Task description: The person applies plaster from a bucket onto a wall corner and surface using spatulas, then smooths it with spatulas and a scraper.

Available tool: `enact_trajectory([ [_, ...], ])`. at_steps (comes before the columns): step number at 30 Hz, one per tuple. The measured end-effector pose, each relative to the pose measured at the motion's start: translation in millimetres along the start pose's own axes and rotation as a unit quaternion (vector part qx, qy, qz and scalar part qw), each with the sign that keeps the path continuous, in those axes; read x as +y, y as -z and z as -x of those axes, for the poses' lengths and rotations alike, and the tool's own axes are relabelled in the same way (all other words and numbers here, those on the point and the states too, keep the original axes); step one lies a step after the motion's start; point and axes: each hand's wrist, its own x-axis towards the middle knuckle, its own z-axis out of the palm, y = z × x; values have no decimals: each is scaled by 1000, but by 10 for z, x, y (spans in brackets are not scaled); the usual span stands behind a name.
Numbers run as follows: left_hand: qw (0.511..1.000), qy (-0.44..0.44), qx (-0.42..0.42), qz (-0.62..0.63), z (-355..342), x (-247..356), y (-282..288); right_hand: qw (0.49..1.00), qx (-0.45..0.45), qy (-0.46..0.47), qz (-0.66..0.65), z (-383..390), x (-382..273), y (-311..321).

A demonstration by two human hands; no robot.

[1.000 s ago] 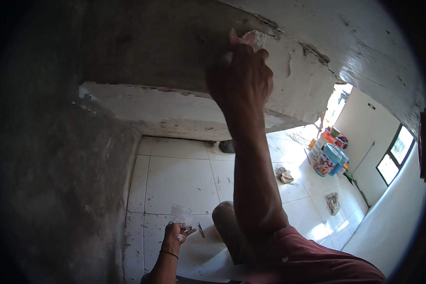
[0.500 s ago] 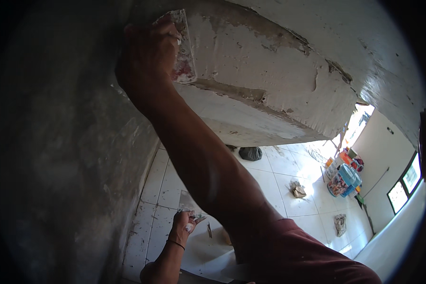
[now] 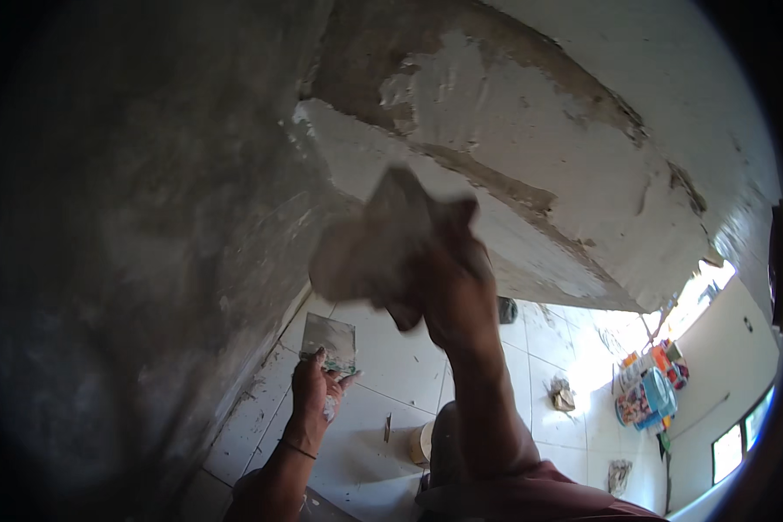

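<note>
My right hand (image 3: 452, 283), blurred by motion, is raised in the middle of the view. It is closed on a flat, plaster-smeared scraper (image 3: 383, 235), whose outline is smeared. Behind it and apart from it runs a beam (image 3: 531, 130), coated with patchy white plaster over bare grey-brown areas. Lower and to the left, my left hand (image 3: 317, 387) grips a square, thin metal putty blade (image 3: 329, 337) by its near edge. Whitish plaster sticks to that hand's fingers. A dark grey wall (image 3: 148, 244) fills the left side, with pale smears near the beam's corner.
White floor tiles (image 3: 400, 374) lie below, with debris. A round tub (image 3: 421, 444) stands beside my leg. Paint buckets (image 3: 644, 400) cluster at the right near a bright opening. Crumpled paper (image 3: 562, 396) and a dark bag (image 3: 506, 310) rest on the floor.
My right hand has come down and away from the beam's upper left corner with the scraper, toward the middle. My left hand's blade now shows more fully. The view has shifted.
</note>
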Motion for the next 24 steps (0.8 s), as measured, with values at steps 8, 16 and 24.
enact_trajectory([
  [8, 955, -179, 169, -166, 533, 685, -169, 908, 27, -293, -298, 577, 1144, 1233],
  [16, 986, 16, 103, -133, 310, -119, 78, 785, -45, -366, -498, 575, 1613, 1341],
  [24, 995, 31, -98, -5, 205, -80, -260, 805, -59, -419, -416, 516, 1900, 1645],
])
